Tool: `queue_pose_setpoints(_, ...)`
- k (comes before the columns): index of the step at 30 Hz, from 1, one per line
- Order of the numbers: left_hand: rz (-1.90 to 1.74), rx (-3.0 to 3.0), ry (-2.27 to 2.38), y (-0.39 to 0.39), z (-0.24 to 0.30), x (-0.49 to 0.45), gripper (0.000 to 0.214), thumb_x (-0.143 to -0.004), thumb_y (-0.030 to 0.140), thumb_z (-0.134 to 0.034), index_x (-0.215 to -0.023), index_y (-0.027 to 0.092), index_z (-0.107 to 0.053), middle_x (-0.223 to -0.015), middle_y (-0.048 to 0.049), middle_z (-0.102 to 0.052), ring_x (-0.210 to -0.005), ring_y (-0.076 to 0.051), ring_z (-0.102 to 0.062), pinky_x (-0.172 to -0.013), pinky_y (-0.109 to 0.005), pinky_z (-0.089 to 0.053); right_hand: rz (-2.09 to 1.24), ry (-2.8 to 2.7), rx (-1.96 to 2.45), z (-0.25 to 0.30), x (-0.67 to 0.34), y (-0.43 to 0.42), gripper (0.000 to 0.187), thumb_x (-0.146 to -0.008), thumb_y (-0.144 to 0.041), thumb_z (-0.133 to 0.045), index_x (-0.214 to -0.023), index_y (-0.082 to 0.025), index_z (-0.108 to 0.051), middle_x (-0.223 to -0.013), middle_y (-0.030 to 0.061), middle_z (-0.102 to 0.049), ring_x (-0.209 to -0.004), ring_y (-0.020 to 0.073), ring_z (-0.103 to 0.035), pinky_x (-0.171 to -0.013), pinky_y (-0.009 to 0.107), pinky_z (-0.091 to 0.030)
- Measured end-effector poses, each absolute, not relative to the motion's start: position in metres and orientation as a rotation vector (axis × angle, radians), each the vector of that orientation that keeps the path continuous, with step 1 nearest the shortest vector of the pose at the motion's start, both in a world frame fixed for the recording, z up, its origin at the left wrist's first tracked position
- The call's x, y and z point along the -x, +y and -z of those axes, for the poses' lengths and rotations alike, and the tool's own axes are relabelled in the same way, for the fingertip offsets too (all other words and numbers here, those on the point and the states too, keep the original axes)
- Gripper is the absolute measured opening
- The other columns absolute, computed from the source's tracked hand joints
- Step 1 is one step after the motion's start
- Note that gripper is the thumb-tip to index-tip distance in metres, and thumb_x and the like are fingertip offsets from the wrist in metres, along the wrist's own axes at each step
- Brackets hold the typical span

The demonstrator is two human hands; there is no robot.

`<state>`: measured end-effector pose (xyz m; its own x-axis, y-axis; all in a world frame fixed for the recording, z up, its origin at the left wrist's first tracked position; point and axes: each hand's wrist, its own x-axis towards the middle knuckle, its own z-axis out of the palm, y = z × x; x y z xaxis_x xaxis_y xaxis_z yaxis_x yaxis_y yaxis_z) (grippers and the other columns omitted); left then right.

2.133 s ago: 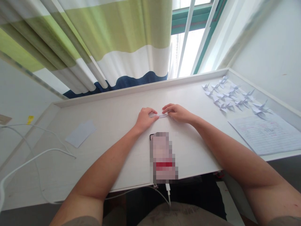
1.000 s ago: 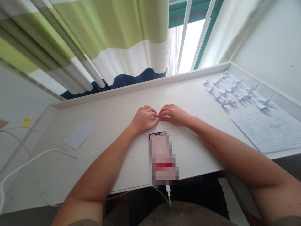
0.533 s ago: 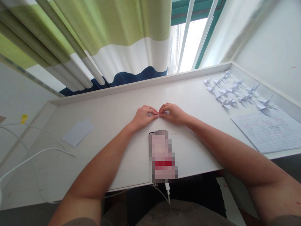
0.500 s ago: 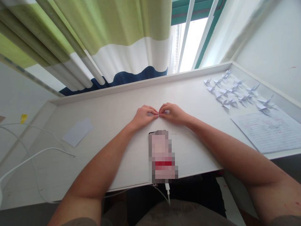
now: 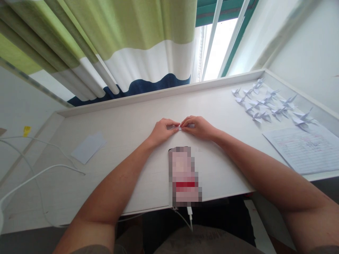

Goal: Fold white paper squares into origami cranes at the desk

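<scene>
Between my fingertips, over the middle of the white desk, is a small folded piece of white paper [image 5: 180, 128], mostly hidden by the fingers. From the left, my left hand [image 5: 164, 129] pinches it between thumb and fingers. My right hand [image 5: 196, 127] is closed on its other side, thumb and fingertips pressed together on the paper. The two hands nearly meet. Just below them lies a phone [image 5: 184, 176] with a blurred screen and a white charging cable [image 5: 189, 211] at its lower end.
Several folded white paper cranes [image 5: 278, 106] stand at the back right of the desk [image 5: 132, 176]. A handwritten lined sheet [image 5: 309, 151] lies in front of them. Loose white paper [image 5: 88, 148] and white cables [image 5: 45, 173] are on the left. Curtains [image 5: 119, 42] hang behind.
My hands have parted very slightly at the fingertips, so a little more of the white paper shows. The view has shifted a touch; the other things lie as before.
</scene>
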<state>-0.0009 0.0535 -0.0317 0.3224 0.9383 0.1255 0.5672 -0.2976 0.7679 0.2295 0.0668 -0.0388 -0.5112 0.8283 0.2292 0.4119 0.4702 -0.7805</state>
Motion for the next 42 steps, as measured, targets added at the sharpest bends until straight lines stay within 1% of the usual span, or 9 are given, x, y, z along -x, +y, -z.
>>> queue_pose_setpoints(6, -0.788, -2.035, 1.358, 0.055, 0.035, -0.003, 0.009, -0.088, 0.026, -0.080, -0.090, 0.028, -0.088, -0.110, -0.0063, -0.080, -0.116, -0.028, -0.067, -0.113, -0.047, -0.050, -0.853, -2.090, 1.053, 0.042, -0.225, 0.067, 0.016, -0.088, -0.023, -0.068, -0.080, -0.023, -0.082, -0.101, 0.0081, -0.083, -0.097, 0.0256, -0.075, -0.096, 0.046, -0.059)
queue_pose_setpoints(11, -0.805, -2.015, 1.358, 0.054, 0.035, -0.004, 0.010, -0.089, 0.024, -0.079, -0.089, 0.029, -0.088, -0.108, -0.0057, -0.081, -0.116, -0.029, -0.066, -0.112, -0.047, -0.050, -0.846, -2.081, 1.089, 0.041, -0.221, 0.068, 0.016, -0.087, -0.021, -0.069, -0.077, -0.024, -0.081, -0.098, 0.0072, -0.082, -0.096, 0.0253, -0.074, -0.095, 0.045, -0.058)
queue_pose_setpoints(19, -0.794, -2.033, 1.375, 0.054, 0.035, -0.007, 0.014, -0.090, 0.023, -0.074, -0.091, 0.028, -0.087, -0.106, -0.0049, -0.083, -0.111, -0.029, -0.067, -0.104, -0.046, -0.052, -0.814, -2.090, 1.181, 0.037, -0.216, 0.068, 0.018, -0.085, -0.019, -0.067, -0.075, -0.023, -0.081, -0.093, 0.0060, -0.080, -0.091, 0.0241, -0.072, -0.090, 0.042, -0.056)
queue_pose_setpoints(22, -0.803, -2.031, 1.365, 0.054, 0.035, -0.006, 0.014, -0.090, 0.024, -0.074, -0.091, 0.027, -0.088, -0.105, -0.0052, -0.083, -0.111, -0.029, -0.067, -0.105, -0.046, -0.052, -0.819, -2.098, 1.189, 0.034, -0.216, 0.067, 0.017, -0.085, -0.018, -0.066, -0.076, -0.023, -0.081, -0.094, 0.0063, -0.080, -0.089, 0.0235, -0.072, -0.089, 0.042, -0.056)
queue_pose_setpoints(27, -0.789, -1.995, 1.375, 0.055, 0.032, -0.003, 0.014, -0.087, 0.022, -0.074, -0.090, 0.026, -0.087, -0.102, -0.0051, -0.084, -0.109, -0.028, -0.069, -0.106, -0.045, -0.052, -0.841, -2.072, 1.196, 0.034, -0.216, 0.065, 0.017, -0.083, -0.017, -0.066, -0.075, -0.023, -0.080, -0.095, 0.0068, -0.081, -0.090, 0.0240, -0.073, -0.089, 0.043, -0.056)
queue_pose_setpoints(29, -0.782, -1.988, 1.385, 0.055, 0.031, -0.003, 0.011, -0.084, 0.021, -0.078, -0.090, 0.026, -0.086, -0.102, -0.0051, -0.084, -0.109, -0.028, -0.069, -0.105, -0.044, -0.053, -0.850, -2.061, 1.195, 0.034, -0.217, 0.065, 0.017, -0.082, -0.016, -0.066, -0.074, -0.023, -0.080, -0.095, 0.0070, -0.081, -0.090, 0.0242, -0.073, -0.088, 0.043, -0.057)
queue_pose_setpoints(33, -0.779, -1.985, 1.360, 0.053, 0.029, -0.002, 0.008, -0.081, 0.027, -0.084, -0.088, 0.025, -0.086, -0.102, -0.0057, -0.084, -0.109, -0.028, -0.070, -0.105, -0.044, -0.053, -0.877, -2.042, 1.197, 0.034, -0.218, 0.064, 0.017, -0.082, -0.015, -0.066, -0.073, -0.022, -0.079, -0.095, 0.0070, -0.082, -0.088, 0.0232, -0.074, -0.086, 0.041, -0.057)
queue_pose_setpoints(38, -0.789, -1.978, 1.326, 0.053, 0.028, -0.001, 0.008, -0.085, 0.032, -0.082, -0.087, 0.026, -0.086, -0.104, -0.0064, -0.084, -0.110, -0.029, -0.070, -0.108, -0.046, -0.052, -0.885, -2.024, 1.211, 0.031, -0.217, 0.062, 0.016, -0.084, -0.016, -0.069, -0.073, -0.022, -0.079, -0.095, 0.0073, -0.083, -0.086, 0.0223, -0.074, -0.084, 0.039, -0.057)
queue_pose_setpoints(42, -0.777, -1.967, 1.307, 0.054, 0.027, 0.000, 0.008, -0.082, 0.031, -0.083, -0.085, 0.026, -0.087, -0.104, -0.0067, -0.084, -0.111, -0.028, -0.071, -0.108, -0.045, -0.053, -0.887, -2.020, 1.232, 0.030, -0.216, 0.061, 0.017, -0.085, -0.016, -0.070, -0.071, -0.021, -0.079, -0.093, 0.0072, -0.083, -0.084, 0.0214, -0.073, -0.081, 0.037, -0.056)
